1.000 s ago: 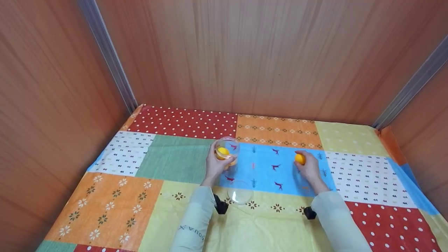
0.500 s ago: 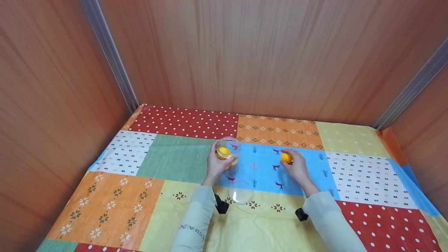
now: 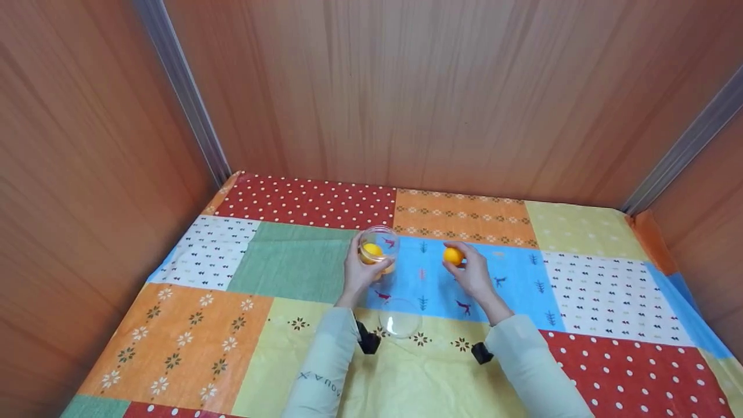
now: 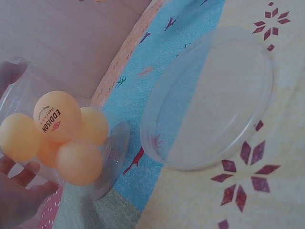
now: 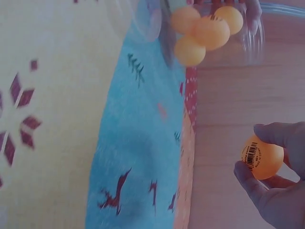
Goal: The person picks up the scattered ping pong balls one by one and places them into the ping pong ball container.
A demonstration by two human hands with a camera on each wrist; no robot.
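Orange ball (image 3: 453, 256) pinched in raised right hand (image 3: 473, 276), left hand (image 3: 357, 273) gripping clear jar (image 3: 378, 248)

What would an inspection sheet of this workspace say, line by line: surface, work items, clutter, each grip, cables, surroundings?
Surface: patchwork tablecloth in red, orange, green, blue and yellow panels covers the table.
Work items: clear jar standing upright, several orange balls inside; one loose orange ball.
Clutter: clear lid lying flat near the jar, apart from it.
Left grip: left hand holds the jar's side.
Right grip: right hand pinches the loose ball in its fingertips, to the right of the jar.
Cables: nothing seen.
Surroundings: wood-grain panel walls on three sides, metal corner strips.
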